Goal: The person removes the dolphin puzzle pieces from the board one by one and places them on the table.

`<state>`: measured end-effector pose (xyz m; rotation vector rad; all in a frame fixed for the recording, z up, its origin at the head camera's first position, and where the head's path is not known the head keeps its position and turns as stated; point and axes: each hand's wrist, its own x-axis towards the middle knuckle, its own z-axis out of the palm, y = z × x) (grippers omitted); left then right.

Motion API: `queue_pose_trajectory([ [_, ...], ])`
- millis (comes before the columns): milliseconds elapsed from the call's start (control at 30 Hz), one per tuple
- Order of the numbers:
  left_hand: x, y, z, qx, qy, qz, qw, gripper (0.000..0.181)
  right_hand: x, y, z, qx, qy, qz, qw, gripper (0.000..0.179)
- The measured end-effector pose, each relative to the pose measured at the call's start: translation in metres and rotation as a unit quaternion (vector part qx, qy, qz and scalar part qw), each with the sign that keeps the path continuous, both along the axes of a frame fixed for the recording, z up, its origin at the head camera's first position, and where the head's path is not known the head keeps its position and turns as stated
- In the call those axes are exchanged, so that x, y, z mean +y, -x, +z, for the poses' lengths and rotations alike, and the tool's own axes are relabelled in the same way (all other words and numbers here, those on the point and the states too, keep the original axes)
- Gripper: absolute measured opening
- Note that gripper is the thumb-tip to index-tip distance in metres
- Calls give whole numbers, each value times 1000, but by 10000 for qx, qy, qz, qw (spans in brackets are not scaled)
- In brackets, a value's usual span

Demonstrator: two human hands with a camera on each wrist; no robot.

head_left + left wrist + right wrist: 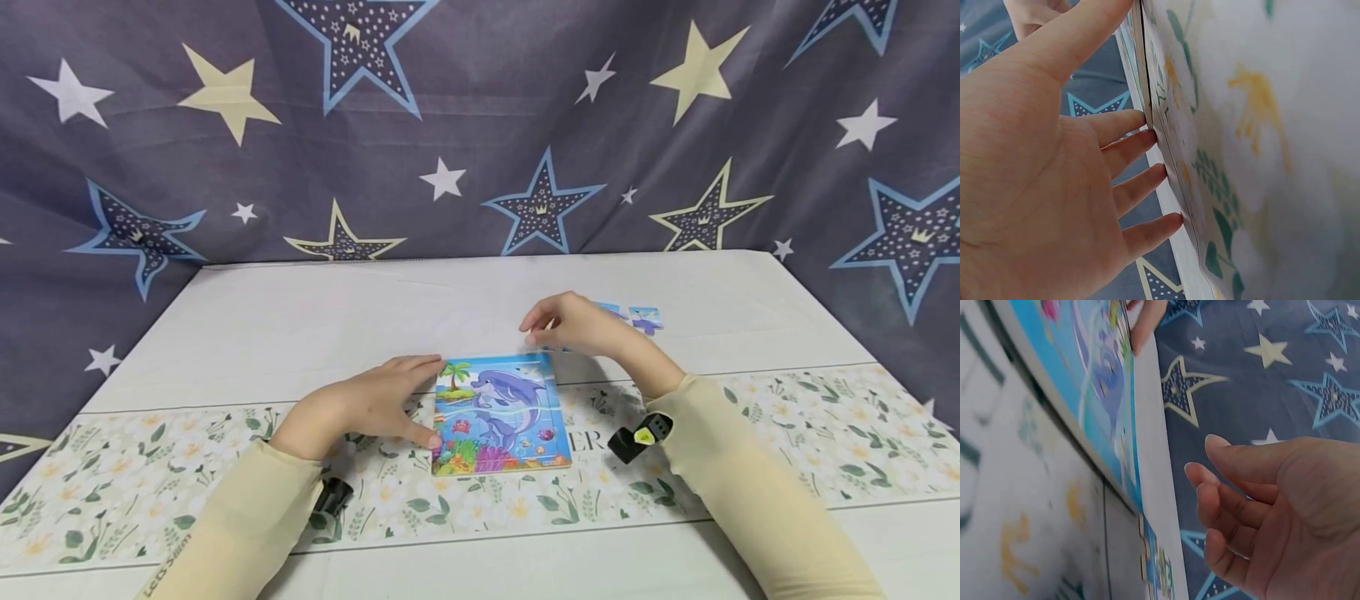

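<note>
A square dolphin jigsaw puzzle (498, 412) with a blue border lies flat on the tablecloth. My left hand (367, 408) rests at its left side, thumb at the lower edge and fingers straight toward the top corner. In the left wrist view, the fingertips (1159, 172) reach down to the cloth beside the board. Beyond the puzzle's top right corner, my right hand (573, 325) hovers with loosely bent fingers. The right wrist view shows nothing between its thumb (1241, 459) and fingers. Loose puzzle pieces (647, 321) lie behind that hand, some partly hidden by it.
The white table (337, 308) carries a floral band (187, 467) with printed lettering across it. A dark curtain (480, 125) patterned with stars hangs behind the table's far edge. Black wrist devices (641, 437) sit at both sleeve cuffs.
</note>
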<state>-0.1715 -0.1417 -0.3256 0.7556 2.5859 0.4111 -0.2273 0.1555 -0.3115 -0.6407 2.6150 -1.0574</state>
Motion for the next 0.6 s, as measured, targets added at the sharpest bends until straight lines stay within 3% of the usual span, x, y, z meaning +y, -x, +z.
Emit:
queue_pose_trajectory([
  [200,0,-1,-1,5,52,57,10000,109,-15,-7,-3,137,-259,373,9989,18],
  [600,0,0,1,2,30,25,10000,108,-33,-21,-8,-103,-620,849,9944,16],
])
